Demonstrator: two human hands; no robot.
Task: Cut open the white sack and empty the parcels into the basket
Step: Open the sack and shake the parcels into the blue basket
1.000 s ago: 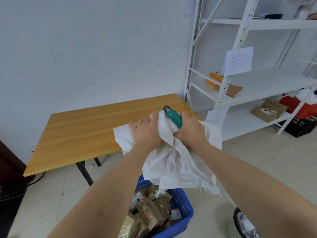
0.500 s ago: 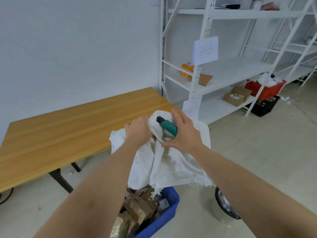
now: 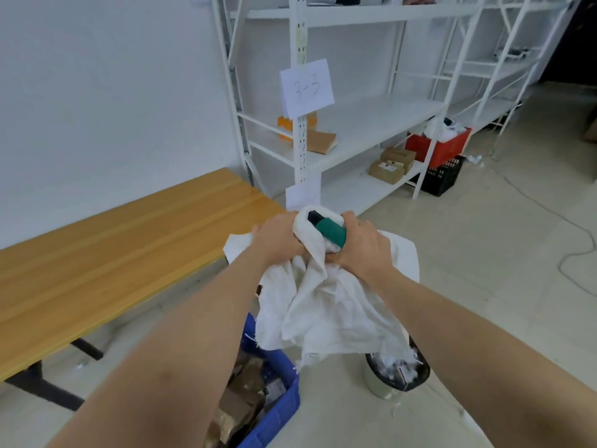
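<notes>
Both hands are bunched around the top of the white sack [image 3: 326, 305], held up in front of the chest. The left hand [image 3: 279, 239] is a closed fist gripping a gathered fold of cloth. The right hand [image 3: 363, 250] is curled round the cloth and, with it, a green-handled cutter [image 3: 328, 231] whose dark tip pokes out toward the left knuckles. Whether the blade is extended I cannot tell; the tip is too small and dark to read.

The sack hangs limp and looks empty, its frayed lower edge dangling between the blue basket [image 3: 277, 412] and a small bin [image 3: 395, 373] on the floor. Brown parcels [image 3: 245, 389] already lie in the basket, so the emptying seems done or nearly so.

The chief risk is the cutter. It is clamped together with loose fabric, pointing at the left hand, which sits just beside it. If the blade is out and either hand twists or tugs the cloth, it could nick the left fingers or slip from the grip. Wadding the sack tighter would make that worse, since the fabric hides the edge.

A lesser risk is that a small parcel is caught in a fold. With the sack's mouth hanging partly over the bin, anything shaken loose could drop there instead of into the basket.
</notes>
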